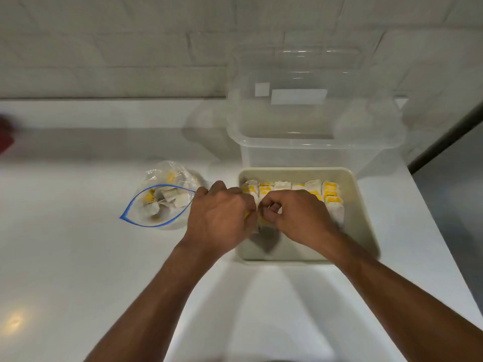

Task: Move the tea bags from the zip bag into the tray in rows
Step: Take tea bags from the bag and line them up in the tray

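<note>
Head view looks down on a white counter [78, 257] with both my forearms reaching in from the near edge. My left hand [222, 218] and right hand [298, 218] meet knuckle to knuckle over the left part of the beige tray [366, 218]. All my fingers are curled in tight. Between the two hands I pinch a tea bag [262, 223], a white and yellow packet that shows only as a sliver under my fingertips. It is blurred, so I cannot tell how each finger sits on it. My left hand overhangs the tray's left rim, and my right hand lies wholly over the tray.

Along the far side of the tray stands a row of tea bags [330, 194], packed side by side from left to right, and the right end of the row reaches nearer than the rest. The near part of the tray floor is bare.

Just left of the tray lies the zip bag [167, 173], its blue-edged mouth gaping toward me, with loose tea bags [162, 197] heaped inside. My left hand touches or nearly touches the right end of the mouth.

Just beyond the tray is a clear plastic tub [313, 142], backed by a white tiled wall [104, 48]. A blurred red thing [5, 137] shows at the far left edge.
</note>
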